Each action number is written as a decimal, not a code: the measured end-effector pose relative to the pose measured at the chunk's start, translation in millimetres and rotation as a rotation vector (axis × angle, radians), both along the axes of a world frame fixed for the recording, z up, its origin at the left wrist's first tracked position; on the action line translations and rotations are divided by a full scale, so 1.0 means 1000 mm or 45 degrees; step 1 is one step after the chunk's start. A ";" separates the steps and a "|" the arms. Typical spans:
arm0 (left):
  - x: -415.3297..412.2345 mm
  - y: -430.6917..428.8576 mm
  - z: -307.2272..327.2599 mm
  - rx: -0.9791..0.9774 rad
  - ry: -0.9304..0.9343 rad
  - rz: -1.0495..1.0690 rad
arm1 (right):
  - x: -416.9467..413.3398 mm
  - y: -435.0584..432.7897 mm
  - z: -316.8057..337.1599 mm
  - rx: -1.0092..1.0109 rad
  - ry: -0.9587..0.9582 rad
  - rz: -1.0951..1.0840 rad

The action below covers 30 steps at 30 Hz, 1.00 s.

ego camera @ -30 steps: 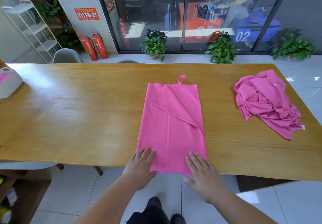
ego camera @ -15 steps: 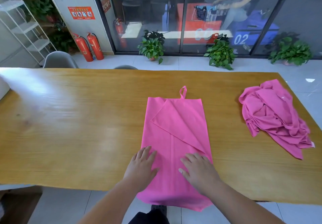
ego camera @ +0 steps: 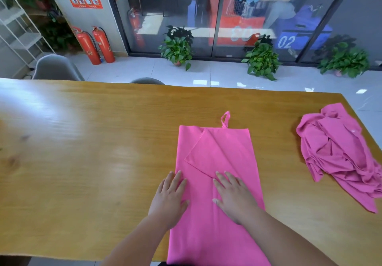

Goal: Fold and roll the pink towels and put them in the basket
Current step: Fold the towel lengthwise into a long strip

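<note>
- The folded pink towel (ego camera: 227,152) lay lengthwise on the wooden table (ego camera: 82,141), its near end apparently overhanging.
- The left hand (ego camera: 169,199) and right hand (ego camera: 233,197) pressed it flat, fingers straight, gripping nothing.
- Smoothing evenly outward would suit a tight roll.

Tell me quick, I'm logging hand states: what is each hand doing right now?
Left hand: open, flat on the left edge of the folded pink towel, holding nothing.
Right hand: open, pressing flat on the same towel, holding nothing.
</note>
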<state>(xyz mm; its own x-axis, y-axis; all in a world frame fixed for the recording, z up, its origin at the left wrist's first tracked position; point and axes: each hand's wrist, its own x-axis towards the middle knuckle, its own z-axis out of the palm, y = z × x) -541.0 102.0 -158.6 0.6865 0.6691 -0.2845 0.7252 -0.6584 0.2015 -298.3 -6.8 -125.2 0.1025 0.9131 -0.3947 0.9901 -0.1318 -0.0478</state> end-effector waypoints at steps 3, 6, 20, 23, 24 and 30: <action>0.002 0.011 -0.004 0.003 0.002 -0.014 | 0.007 0.005 0.002 0.053 0.063 -0.038; 0.010 0.021 -0.003 0.025 -0.002 -0.039 | 0.030 0.015 0.009 0.192 0.234 -0.179; 0.066 0.051 -0.016 0.129 -0.053 -0.024 | 0.145 0.047 -0.008 0.453 1.195 -1.363; 0.074 0.057 -0.021 0.147 -0.015 -0.054 | 0.158 0.054 -0.024 0.450 0.894 -1.198; 0.076 0.059 -0.022 0.155 -0.002 -0.035 | 0.159 0.055 -0.028 0.461 0.761 -1.118; 0.106 0.055 -0.028 0.134 -0.042 0.031 | 0.112 0.062 -0.036 0.536 0.087 -0.673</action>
<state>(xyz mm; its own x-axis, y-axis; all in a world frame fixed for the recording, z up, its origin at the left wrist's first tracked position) -435.4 157.2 -186.5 0.6772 0.7110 -0.1892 0.7357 -0.6592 0.1558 -186.3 55.6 -161.7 0.5649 0.8243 -0.0378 0.7905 -0.5538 -0.2617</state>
